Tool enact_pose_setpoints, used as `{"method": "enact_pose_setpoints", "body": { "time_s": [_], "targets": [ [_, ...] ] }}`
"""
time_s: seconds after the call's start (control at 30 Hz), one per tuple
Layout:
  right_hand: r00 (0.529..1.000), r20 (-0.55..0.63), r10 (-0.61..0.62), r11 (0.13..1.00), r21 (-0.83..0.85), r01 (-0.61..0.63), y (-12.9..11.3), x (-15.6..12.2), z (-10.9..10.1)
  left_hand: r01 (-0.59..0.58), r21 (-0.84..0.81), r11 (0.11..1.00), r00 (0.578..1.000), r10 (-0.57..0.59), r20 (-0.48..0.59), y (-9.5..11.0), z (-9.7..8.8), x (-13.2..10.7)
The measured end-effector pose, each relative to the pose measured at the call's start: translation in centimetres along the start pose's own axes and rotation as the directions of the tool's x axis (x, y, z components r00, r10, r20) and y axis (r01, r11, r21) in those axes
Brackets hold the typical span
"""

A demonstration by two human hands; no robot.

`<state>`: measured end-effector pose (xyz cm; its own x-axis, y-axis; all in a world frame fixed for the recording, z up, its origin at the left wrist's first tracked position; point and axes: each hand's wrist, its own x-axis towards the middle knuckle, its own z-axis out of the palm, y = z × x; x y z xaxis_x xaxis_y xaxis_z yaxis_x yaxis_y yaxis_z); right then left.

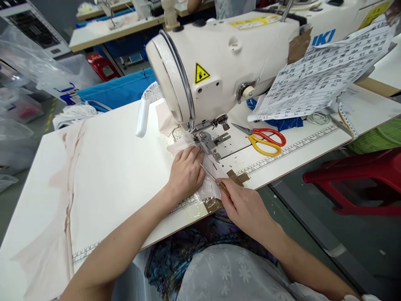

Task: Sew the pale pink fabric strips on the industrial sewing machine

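Observation:
My left hand (187,169) presses a piece of pale pink fabric (213,169) down just in front of the sewing machine's presser foot (202,138). Its fingers are bent and close together on the cloth, the thumb tucked partly out of sight. In my right hand (246,205) is an awl (223,187) with a brownish handle, gripped low over the table edge. The awl's thin metal shaft points up and left across the fabric, its tip close to my left hand. The white sewing machine (219,62) stands over the work, its needle area partly hidden.
Scissors with red and yellow handles (266,140) lie right of the needle plate. A printed paper sheet (322,75) leans against the machine. More pale pink fabric (67,188) is spread along the table's left side. A red stool (357,184) stands at the right.

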<state>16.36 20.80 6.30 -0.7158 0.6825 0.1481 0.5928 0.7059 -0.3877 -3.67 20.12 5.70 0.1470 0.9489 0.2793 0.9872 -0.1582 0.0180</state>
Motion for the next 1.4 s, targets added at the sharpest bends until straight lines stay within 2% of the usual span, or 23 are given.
{"method": "enact_pose_setpoints", "body": {
  "time_s": [0.3,0.57,0.7,0.9,1.4],
  "targets": [
    [1.000,-0.026,-0.014,1.000,-0.008,0.014,0.2,0.1,0.0,0.009,-0.006,1.000,1.000,-0.009,0.012,0.2,0.2,0.0],
    [0.993,-0.121,-0.006,0.995,0.101,0.018,1.2,-0.5,-0.9,0.022,-0.010,1.000,1.000,-0.022,0.006,1.0,0.0,-0.2],
    [0.991,-0.118,0.066,0.987,0.155,-0.047,2.3,-0.8,-1.0,0.020,-0.002,1.000,1.000,-0.020,0.023,1.0,0.0,-0.2],
    [0.989,-0.102,0.109,0.978,0.190,-0.088,3.1,-0.9,-0.6,0.001,0.015,1.000,0.998,-0.002,0.060,0.9,-0.1,-0.2],
    [0.988,-0.117,0.101,0.978,0.196,-0.076,3.3,-1.0,-0.5,-0.001,-0.006,1.000,0.999,0.001,0.039,1.0,0.1,-0.4]
  ]
}}
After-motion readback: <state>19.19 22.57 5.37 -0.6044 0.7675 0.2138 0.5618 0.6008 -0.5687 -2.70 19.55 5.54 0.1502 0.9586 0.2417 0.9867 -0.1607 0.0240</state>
